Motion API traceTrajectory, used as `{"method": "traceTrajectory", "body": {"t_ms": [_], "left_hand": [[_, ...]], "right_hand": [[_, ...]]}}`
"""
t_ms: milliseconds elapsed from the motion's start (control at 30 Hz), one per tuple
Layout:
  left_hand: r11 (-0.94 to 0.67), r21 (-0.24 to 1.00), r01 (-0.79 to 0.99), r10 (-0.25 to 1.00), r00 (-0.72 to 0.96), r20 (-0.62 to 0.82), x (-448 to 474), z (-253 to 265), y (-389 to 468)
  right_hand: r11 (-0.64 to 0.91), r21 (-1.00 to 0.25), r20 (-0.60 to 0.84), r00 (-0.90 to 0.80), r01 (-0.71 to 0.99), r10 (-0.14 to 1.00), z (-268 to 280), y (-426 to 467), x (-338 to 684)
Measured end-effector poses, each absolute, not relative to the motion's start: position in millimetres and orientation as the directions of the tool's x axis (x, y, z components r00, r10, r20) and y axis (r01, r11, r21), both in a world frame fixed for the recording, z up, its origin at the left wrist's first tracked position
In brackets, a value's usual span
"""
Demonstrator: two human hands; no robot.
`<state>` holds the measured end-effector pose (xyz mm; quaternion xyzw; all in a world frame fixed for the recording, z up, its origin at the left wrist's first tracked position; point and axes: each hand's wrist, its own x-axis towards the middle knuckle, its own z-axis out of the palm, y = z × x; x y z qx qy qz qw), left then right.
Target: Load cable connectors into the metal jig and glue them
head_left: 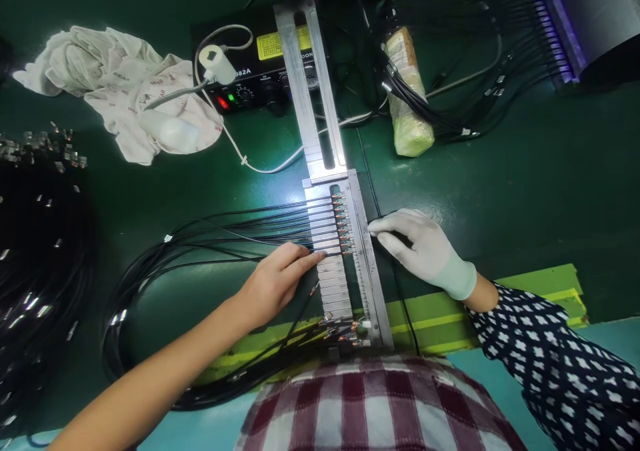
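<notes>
A slotted metal fixture point(336, 277) runs lengthwise before me, with several black cables point(280, 226) laid across it side by side. Their small connector ends point(343, 224) line up along its right rail point(367, 257). My bare left hand point(280, 279) is closed at the fixture's left edge, thumb and forefinger pressed on the lowest cable in the row. My right hand point(425, 247), in a white glove, rests at the rail's outer side; its forefinger tip touches the rail and the thumb stands apart, nothing visible between them. More loose cable ends point(350, 331) lie at the fixture's near end.
A black control box point(270, 91) with lit indicators stands behind, beside a crumpled white cloth point(145, 97). A wrapped bottle-shaped thing point(410, 104) and bundled cables point(425, 107) lie at back right. A dark cable heap point(40, 251) fills the left; a purple-lit rack point(553, 31) stands far right.
</notes>
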<state>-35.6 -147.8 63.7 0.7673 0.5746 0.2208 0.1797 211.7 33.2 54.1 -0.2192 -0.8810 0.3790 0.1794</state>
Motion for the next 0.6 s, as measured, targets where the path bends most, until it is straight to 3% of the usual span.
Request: {"method": "traceTrajectory", "body": {"t_ms": [100, 200, 333, 400, 500, 600], "left_hand": [[-0.271, 0.522, 0.809, 0.963, 0.227, 0.147, -34.0, 60.4, -147.0], [-0.28, 0.413, 0.866, 0.955, 0.211, 0.207, -29.1, 58.0, -153.8], [-0.204, 0.173, 0.964, 0.961, 0.163, 0.224, -20.7, 55.6, -169.8], [-0.182, 0.114, 0.977, 0.966, 0.156, 0.206, -17.1, 53.2, -173.9], [-0.184, 0.111, 0.977, 0.968, 0.161, 0.194, -13.9, 51.5, -170.5], [-0.155, 0.244, 0.957, 0.981, 0.119, 0.156, -15.4, 60.1, -167.2]], "right_hand": [[0.759, -0.642, 0.283, -0.886, 0.109, 0.367, 52.2, 30.7, 212.5], [0.851, -0.525, 0.296, -0.932, 0.024, 0.209, 51.7, 28.6, 212.1], [0.874, -0.484, 0.288, -0.939, 0.029, 0.191, 51.0, 28.2, 211.2], [0.876, -0.482, 0.29, -0.938, 0.03, 0.192, 49.8, 28.7, 211.2], [0.873, -0.487, 0.287, -0.939, 0.026, 0.188, 47.9, 29.7, 211.5], [0.866, -0.501, 0.296, -0.937, 0.012, 0.184, 46.4, 30.6, 211.8]]}}
